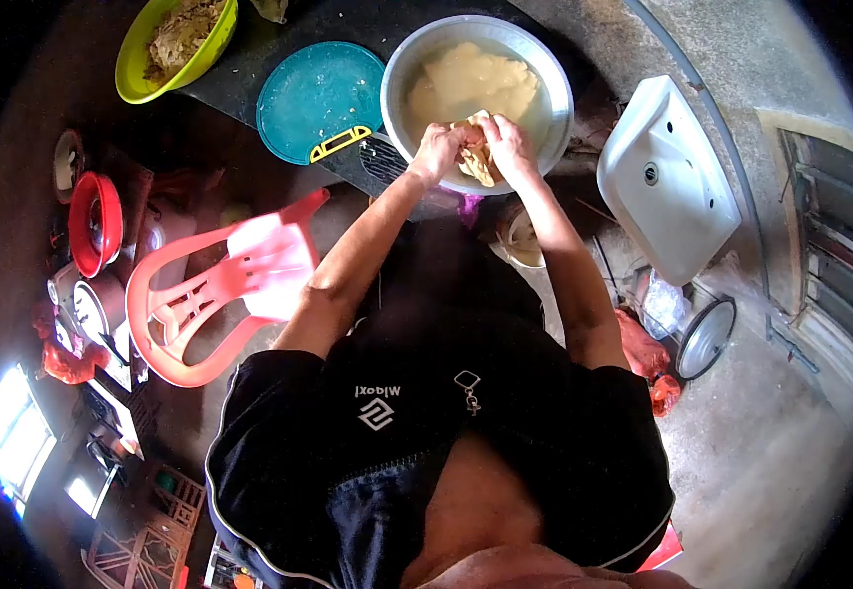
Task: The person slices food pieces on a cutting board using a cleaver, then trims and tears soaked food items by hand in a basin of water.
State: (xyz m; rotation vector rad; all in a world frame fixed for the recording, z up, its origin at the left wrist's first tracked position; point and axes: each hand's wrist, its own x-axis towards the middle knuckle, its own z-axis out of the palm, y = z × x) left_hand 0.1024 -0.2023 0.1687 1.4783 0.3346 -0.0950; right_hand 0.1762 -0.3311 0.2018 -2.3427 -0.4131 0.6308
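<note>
A large metal basin [395, 108] holds cloudy water, with a mass of pale yellowish, soft-looking stuff [475, 83] in it. Over its near rim, my left hand [438, 152] and my right hand [510, 147] are close together, fingers closed on one soft, crumpled pale-yellow piece [480, 165]. Part of that piece hangs below my fingers. I cannot make out its kind. To the left of the basin lies a round teal board [318, 98] with a yellow handle [340, 143] and small pale bits on it.
A lime-green bowl [134, 79] of pale shredded stuff stands at the back left of the dark table [240, 83]. On the right is a white washbasin [667, 187]. A pink plastic chair [240, 275] stands left of me. A round lid [706, 339] leans at lower right.
</note>
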